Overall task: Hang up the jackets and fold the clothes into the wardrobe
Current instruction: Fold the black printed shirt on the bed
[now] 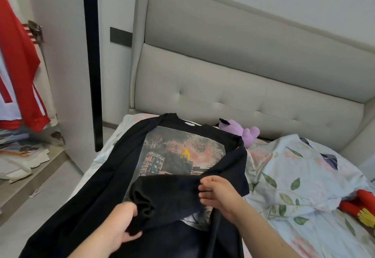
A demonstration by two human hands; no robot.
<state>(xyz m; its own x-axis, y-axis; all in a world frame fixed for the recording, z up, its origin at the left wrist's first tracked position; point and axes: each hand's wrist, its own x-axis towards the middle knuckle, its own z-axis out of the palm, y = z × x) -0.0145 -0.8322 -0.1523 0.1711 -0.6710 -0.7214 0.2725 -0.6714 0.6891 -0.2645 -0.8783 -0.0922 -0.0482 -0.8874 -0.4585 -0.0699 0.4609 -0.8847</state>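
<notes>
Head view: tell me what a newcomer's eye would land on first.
The black T-shirt with its pink city print, spread across the bed in the middle, draws the eye first; the left hand and right hand both grip a sleeve folded over the print. Next come the red and white jersey hanging at far left and the purple plush toy by the headboard.

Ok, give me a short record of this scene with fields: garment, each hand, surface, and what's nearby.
garment: black shirt, printed front up
left grip: left hand holds the cuff end of the sleeve
right grip: right hand pinches the same sleeve, laid across the print
surface: floral bedding
nearby: purple plush toy by the headboard; red toy at right; red and white jacket hanging at left
</notes>
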